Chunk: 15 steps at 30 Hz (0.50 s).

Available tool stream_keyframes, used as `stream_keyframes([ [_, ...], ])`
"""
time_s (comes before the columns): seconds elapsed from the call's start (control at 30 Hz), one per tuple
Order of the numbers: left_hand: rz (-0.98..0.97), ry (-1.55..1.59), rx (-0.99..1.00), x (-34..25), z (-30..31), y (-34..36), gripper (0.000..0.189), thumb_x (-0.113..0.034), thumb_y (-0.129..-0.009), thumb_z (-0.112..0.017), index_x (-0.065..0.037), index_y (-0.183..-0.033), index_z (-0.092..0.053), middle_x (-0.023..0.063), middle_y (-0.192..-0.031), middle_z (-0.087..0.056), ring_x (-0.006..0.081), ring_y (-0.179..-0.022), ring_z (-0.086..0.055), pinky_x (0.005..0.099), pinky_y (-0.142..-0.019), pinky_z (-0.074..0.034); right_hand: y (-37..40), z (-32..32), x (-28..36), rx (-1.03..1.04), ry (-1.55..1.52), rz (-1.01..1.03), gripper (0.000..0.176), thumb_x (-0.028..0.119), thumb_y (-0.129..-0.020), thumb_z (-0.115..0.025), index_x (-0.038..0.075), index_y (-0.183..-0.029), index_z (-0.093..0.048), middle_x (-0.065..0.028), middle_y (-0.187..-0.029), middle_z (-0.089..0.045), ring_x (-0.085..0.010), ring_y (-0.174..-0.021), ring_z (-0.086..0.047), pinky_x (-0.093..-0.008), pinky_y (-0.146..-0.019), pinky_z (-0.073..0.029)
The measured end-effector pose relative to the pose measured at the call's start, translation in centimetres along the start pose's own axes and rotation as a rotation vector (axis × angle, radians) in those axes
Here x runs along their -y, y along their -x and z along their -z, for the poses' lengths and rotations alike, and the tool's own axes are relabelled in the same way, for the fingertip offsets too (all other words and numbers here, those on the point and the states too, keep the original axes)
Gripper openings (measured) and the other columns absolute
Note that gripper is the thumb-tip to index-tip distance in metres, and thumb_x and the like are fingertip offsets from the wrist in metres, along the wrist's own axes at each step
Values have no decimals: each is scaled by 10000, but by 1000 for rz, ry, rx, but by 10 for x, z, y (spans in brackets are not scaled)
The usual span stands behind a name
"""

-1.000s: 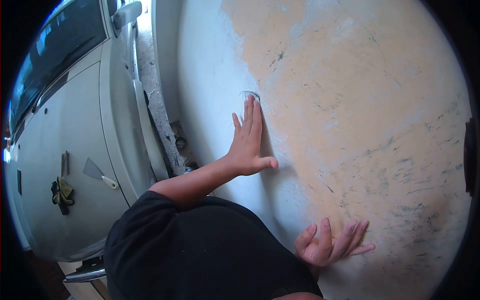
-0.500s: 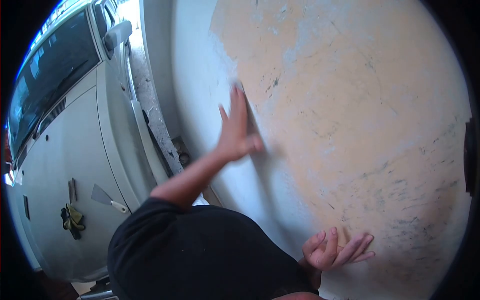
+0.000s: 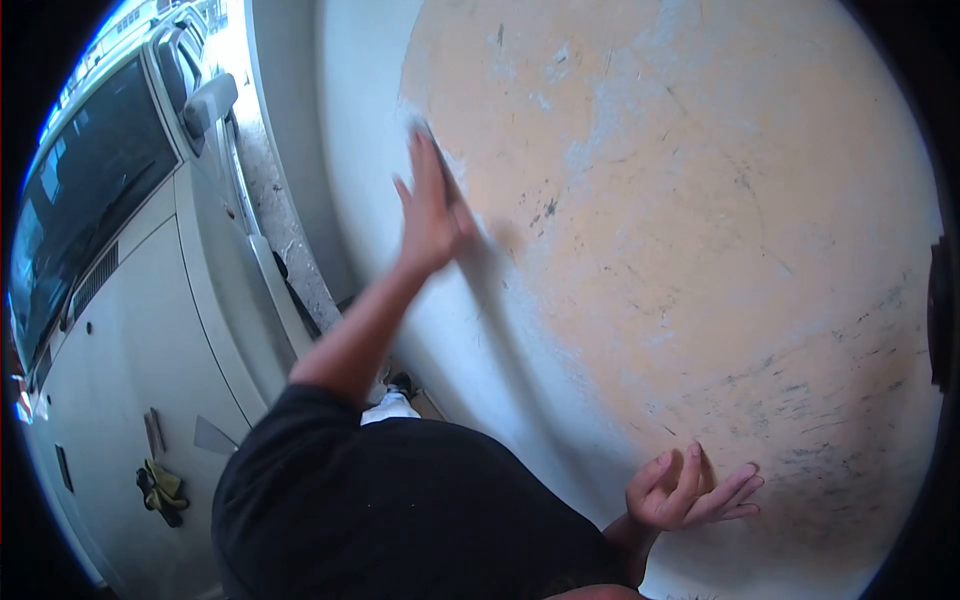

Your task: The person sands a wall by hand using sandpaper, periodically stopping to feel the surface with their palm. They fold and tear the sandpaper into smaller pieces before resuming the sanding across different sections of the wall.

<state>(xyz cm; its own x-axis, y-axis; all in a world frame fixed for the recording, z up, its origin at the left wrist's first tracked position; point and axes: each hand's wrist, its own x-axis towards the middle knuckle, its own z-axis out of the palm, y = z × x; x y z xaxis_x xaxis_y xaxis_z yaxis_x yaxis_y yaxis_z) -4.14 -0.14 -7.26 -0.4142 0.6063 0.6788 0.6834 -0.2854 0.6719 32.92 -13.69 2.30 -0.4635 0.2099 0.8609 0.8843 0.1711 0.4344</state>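
Note:
My left hand (image 3: 432,215) is raised against the pale wall (image 3: 370,130), near the edge of a large peach-coloured patch (image 3: 690,230). Its fingers point up and press over a thin, dark-edged piece (image 3: 447,172), held between the hand and the wall. Blur and the hand hide most of this piece. Lower right, my right hand (image 3: 690,492) has its fingers apart and partly curled, with nothing in them. It is beside the scuffed lower part of the patch; whether its fingertips touch the wall is unclear.
A light-coloured car (image 3: 140,300) stands on the left, near the wall. On its bonnet lie a scraper (image 3: 213,436), yellow-and-black gloves (image 3: 162,492) and narrow strips (image 3: 153,432). A shoe (image 3: 401,383) shows beyond the black shirt (image 3: 420,510).
My left hand has moved up and left along the wall with the thin piece. My right hand appears slightly farther right, still with its fingers apart. The view has shifted, hiding the scraper's handle.

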Motion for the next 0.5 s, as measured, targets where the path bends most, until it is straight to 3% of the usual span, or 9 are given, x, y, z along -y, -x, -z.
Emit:
stream_keyframes([
  [0.03,-66,16,80,-13,-5,35,1180,-811,-732,-418,-20,-1490,21,250,-1544,-2,413,-1431,12,638,-1075,12,-1,-1,0,3,20,-6,238,275,-917,-524,64,-963,-625,-306,-1425,-328,-504,-1341,-274,-647,-1090,-96],
  [0.1,-180,-21,170,-31,-9,82,1180,-826,-718,-437,3,-1484,-93,286,-1523,-93,407,-1430,-54,643,-1072,24,-1,-3,1,-11,32,-11,242,275,-918,-524,59,-960,-624,-306,-1422,-335,-500,-1344,-272,-644,-1091,-101],
  [0.17,-343,-382,281,-7,3,76,1027,-644,-815,-541,80,-1438,-164,297,-1500,-171,413,-1417,-138,636,-1087,18,-1,-3,0,-12,39,-10,245,275,-920,-523,54,-956,-623,-305,-1418,-342,-496,-1347,-269,-640,-1092,-106],
  [0.2,-464,-407,278,-4,19,61,841,-425,-806,-667,70,-1381,-304,270,-1451,-318,381,-1389,-260,650,-1094,-26,-3,-5,0,-39,17,3,252,276,-921,-524,46,-951,-622,-305,-1417,-343,-495,-1348,-268,-637,-1093,-110],
  [0.23,-579,-438,276,7,28,50,743,-329,-762,-720,24,-1333,-401,220,-1412,-406,331,-1356,-348,658,-1091,-89,-4,-6,0,-67,-1,8,258,277,-921,-526,38,-947,-621,-305,-1416,-345,-494,-1349,-267,-634,-1095,-114],
  [0.4,-893,-393,231,43,41,14,436,-73,-804,-641,-54,-1227,-539,143,-1337,-519,280,-1289,-457,607,-1078,-248,-6,-9,1,-118,37,-28,211,217,-915,-546,17,-918,-613,-279,-1408,-376,-484,-1328,-314,-617,-1073,-232],
  [0.43,-907,-380,247,45,42,13,436,-73,-804,-641,-54,-1227,-539,143,-1337,-519,280,-1289,-457,607,-1078,-248,0,-9,0,-104,50,-42,211,217,-915,-546,17,-918,-613,-279,-1408,-376,-484,-1328,-314,-617,-1073,-232],
  [0.5,-812,-140,199,38,43,10,466,-7,-795,-606,-134,-1242,-576,33,-1339,-546,204,-1284,-472,498,-1103,-276,5,-15,-4,-172,17,-93,174,178,-908,-551,14,-925,-608,-282,-1388,-399,-453,-1276,-403,-608,-1076,-238],
])
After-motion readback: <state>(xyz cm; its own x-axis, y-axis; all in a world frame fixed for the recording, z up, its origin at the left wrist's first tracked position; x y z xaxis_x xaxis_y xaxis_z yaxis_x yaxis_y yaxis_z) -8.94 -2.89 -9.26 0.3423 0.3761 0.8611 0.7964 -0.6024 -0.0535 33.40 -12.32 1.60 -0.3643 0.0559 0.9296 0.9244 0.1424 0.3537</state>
